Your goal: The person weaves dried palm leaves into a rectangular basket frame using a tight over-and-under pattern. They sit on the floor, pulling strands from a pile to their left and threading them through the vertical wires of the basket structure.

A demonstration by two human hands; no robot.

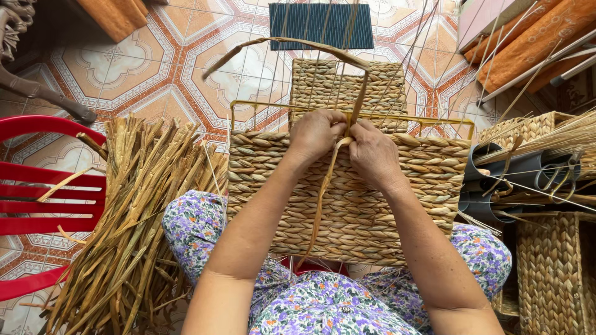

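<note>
Floral cloth (323, 304) over the knees fills the bottom of my view, and the woven basket (347, 192) rests propped on that lap, its finished side facing up at me.

As I judge it, the weaving is well along: rows of twisted straw cover the near wall from the bottom edge up to just under the yellow wire frame (354, 116). What is left shows at the top, where bare wire uprights stand open between the woven rows and the frame's top rail. The far wall beyond looks woven too, though I cannot tell how complete it is.

My left hand (316, 133) is closed, pinching at the top row right beside the centre upright. My right hand (372, 152) is also closed, fingers curled on the flat straw strand (323, 198) where it crosses the rim. Both hands touch each other at the middle of the top edge.

That strand's long axis runs nearly vertical in the picture: one end hangs down over the woven wall toward the lap, the other loops up and arcs left above the frame. The basket's own long axis lies left to right, its open mouth pointing away from me.

A straw bundle (130, 236) lies on the floor at the left, beside a red chair (49, 205).
</note>
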